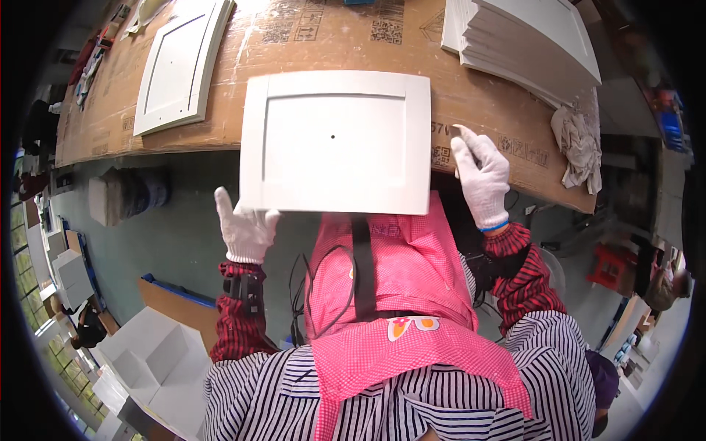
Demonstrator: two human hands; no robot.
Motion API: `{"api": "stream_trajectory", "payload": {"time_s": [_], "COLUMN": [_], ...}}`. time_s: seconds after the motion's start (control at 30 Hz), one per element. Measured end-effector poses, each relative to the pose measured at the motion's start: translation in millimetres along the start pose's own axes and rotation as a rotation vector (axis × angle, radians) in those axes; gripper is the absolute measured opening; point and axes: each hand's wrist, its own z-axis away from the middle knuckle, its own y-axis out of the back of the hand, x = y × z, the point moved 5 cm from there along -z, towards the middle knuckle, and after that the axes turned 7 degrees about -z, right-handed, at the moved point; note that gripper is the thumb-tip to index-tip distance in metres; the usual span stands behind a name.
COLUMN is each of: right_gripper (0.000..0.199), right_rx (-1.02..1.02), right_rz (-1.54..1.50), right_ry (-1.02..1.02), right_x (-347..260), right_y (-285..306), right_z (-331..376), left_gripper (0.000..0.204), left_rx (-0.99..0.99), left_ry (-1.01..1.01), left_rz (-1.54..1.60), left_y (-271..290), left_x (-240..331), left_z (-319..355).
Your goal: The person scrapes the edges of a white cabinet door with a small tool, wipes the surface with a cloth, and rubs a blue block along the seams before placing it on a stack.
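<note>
Cardboard covers the tabletop [309, 44], where a white panel [334, 143] with a recessed centre juts over the near edge. From the head view, the left hand [246, 228] grips its lower left corner from below; the right hand [482, 176] rests flat and released on the cardboard just beside the panel. Supporting both sides would keep it level. Another panel [180, 66] and a stack of panels [529, 44] lie behind; white open boxes [151, 356] below look empty.

Flattened brown cardboard packaging [485, 103] covers the bench from ten to three o'clock, bearing black printed square codes [387, 29].
</note>
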Motion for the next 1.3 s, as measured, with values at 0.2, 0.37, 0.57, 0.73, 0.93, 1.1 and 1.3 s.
{"api": "stream_trajectory", "payload": {"time_s": [0.2, 0.37, 0.57, 0.73, 0.93, 1.1, 1.3], "right_gripper": [0.026, 0.027, 0.026, 0.027, 0.027, 0.026, 0.031], "right_rx": [-0.154, -0.628, -0.687, -0.446, -0.744, -0.399, -0.631], "right_rz": [0.093, 0.374, 0.339, 0.416, 0.504, 0.581, 0.455], "right_ry": [0.258, 0.554, 0.573, 0.584, 0.653, 0.604, 0.698], "right_x": [-23.7, -57.7, -44.8, -25.6, -41.2, -20.3, -30.6], "right_y": [-22.9, -59.7, -62.4, -55.1, -63.8, -50.6, -54.2], "right_z": [18.4, 57.0, 9.5, -48.3, 11.2, -88.6, -22.4], "left_gripper": [0.088, 0.084, 0.079, 0.082, 0.083, 0.084, 0.085], "left_rx": [0.292, 0.092, 0.107, 0.029, 0.198, 0.032, 0.055], "left_ry": [0.196, 0.277, 0.309, 0.327, 0.257, 0.312, 0.318], "left_rz": [-0.490, -0.443, -0.470, -0.475, -0.650, -0.484, -0.495], "left_y": [3.1, -35.3, -47.2, -54.2, -56.6, -53.0, -54.4], "left_x": [-92.1, -150.8, -150.2, -151.2, -146.4, -151.1, -151.8], "left_z": [-16.6, -47.8, -49.9, -55.1, -49.4, -53.4, -52.7]}}
